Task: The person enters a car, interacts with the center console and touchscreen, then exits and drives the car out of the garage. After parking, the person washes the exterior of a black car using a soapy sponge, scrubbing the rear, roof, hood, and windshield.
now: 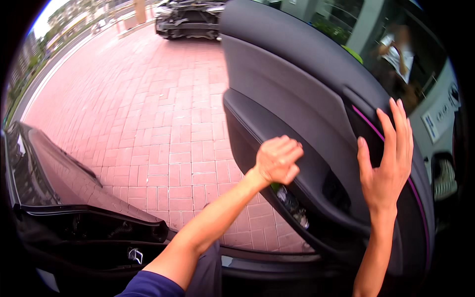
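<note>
A dark grey car door panel (292, 79) with a padded armrest (257, 116) stands swung open in front of me. My left hand (279, 159) is closed in a fist over the armrest, the arm reaching across from the lower left; nothing shows in its fingers. To the right, my right hand (388, 158) is raised by the upper part of the panel, fingers stretched and spread, beside a thin purple trim strip (368, 122). Whether its palm touches the panel I cannot tell. Below my left fist, a clear bottle-like item (293, 205) sits in the door pocket.
Pink brick paving (173, 123) lies beyond the door. Lower left is the car's body (74, 173), with a metal latch loop (134, 255) at the door opening. A car with its front parts exposed (190, 20) stands far off. Another person (396, 54) appears at upper right.
</note>
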### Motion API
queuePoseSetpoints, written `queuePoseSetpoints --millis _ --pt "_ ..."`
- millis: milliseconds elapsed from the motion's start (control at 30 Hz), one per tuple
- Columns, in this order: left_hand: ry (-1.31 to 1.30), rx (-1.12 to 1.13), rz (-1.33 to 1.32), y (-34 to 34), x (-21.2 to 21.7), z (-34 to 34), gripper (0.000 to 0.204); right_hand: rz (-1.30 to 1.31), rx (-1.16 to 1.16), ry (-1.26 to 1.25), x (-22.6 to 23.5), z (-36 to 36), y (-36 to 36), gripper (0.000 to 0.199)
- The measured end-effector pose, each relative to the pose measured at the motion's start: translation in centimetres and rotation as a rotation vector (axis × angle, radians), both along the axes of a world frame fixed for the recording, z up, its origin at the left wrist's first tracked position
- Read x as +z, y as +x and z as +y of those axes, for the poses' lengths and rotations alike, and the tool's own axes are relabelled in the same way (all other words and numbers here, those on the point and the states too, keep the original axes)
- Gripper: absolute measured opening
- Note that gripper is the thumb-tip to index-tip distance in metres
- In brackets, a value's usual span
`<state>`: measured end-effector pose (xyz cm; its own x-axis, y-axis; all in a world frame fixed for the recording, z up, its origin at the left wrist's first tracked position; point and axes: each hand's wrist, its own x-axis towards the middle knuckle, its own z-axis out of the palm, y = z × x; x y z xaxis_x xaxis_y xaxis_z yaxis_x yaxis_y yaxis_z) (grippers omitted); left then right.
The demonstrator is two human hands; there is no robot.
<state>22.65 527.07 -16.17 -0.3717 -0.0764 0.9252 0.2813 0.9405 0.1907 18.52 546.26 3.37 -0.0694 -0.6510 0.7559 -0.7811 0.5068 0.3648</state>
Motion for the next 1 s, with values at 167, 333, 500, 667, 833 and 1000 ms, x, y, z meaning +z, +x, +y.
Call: queuePoseSetpoints --millis 167,333,500,667,833,1000 --pt "0.044 -0.089 -0.056 -2.1 -1.4 -1.9 0.036 -0.201 0.067 0.254 2.6 -11.8 -2.4 0.07" --pt "0.152 -0.208 0.014 -1.7 -2.9 -3.0 0.028 -0.311 0.059 0.37 4.1 -23.9 -2.8 0.08" --pt "0.337 -0.528 -0.157 -1.5 -2.0 -0.1 0.021 -0.282 -0.037 0.389 6.8 -29.4 -1.9 0.071" --pt "0.992 -0.61 -0.044 2.0 5.7 -6.7 0.005 -0.146 -0.138 0.369 6.7 -31.9 -1.5 0.09" --pt "1.175 0.032 0.365 -2.6 16.7 -27.6 0.037 -0.14 -0.16 0.344 7.3 -33.3 -2.1 0.088" --pt "1.42 -0.956 0.199 -23.8 13.7 -40.4 0.04 -0.309 0.179 0.05 4.2 -34.1 -5.1 0.098"
